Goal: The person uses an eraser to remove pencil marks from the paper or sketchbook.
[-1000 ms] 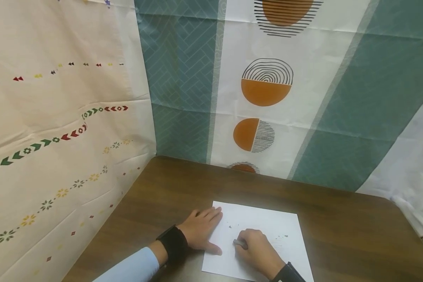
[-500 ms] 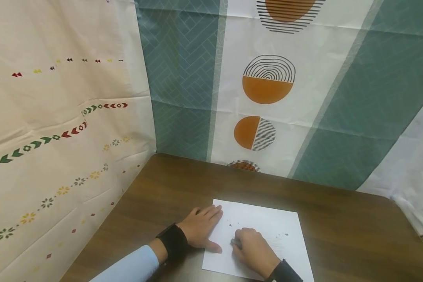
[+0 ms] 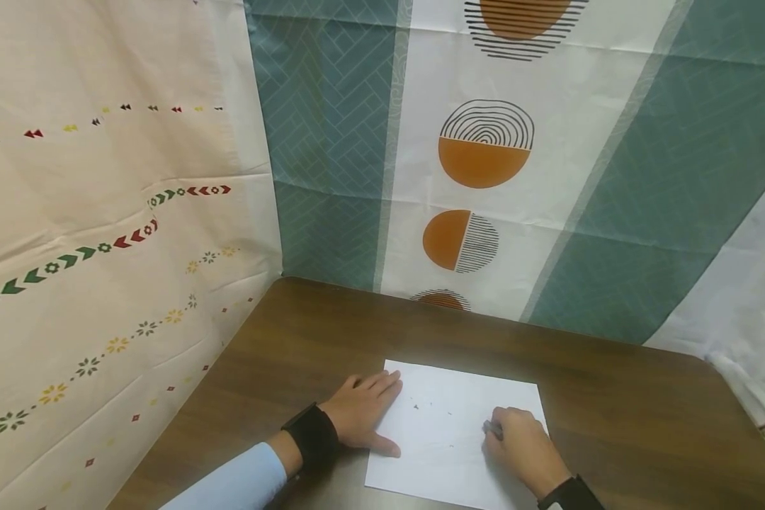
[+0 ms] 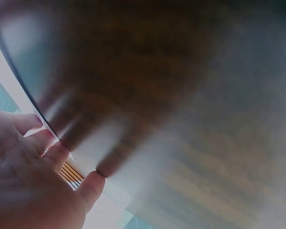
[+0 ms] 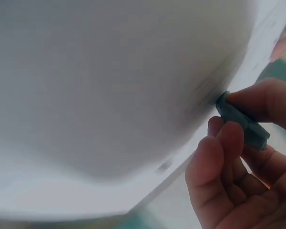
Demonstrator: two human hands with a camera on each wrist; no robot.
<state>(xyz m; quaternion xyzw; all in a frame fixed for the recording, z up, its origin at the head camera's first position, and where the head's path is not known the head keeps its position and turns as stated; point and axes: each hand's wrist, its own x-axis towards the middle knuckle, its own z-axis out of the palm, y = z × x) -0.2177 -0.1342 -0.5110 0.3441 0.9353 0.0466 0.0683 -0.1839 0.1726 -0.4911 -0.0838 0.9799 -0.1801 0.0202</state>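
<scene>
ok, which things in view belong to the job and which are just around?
Job: white paper; small dark block pinched in the right hand; left hand on the paper's left edge.
Just around: wooden table; hanging patterned cloths; black wrist bands.

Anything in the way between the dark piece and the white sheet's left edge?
Yes: the left hand rests over part of it. In between, small dark specks lie on the white sheet. Nothing visible separates the right hand from the dark piece it pinches.

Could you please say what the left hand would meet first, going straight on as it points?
Probably the white paper, which the left hand overlaps, then the tabletop beyond, though depth is unclear.
</scene>
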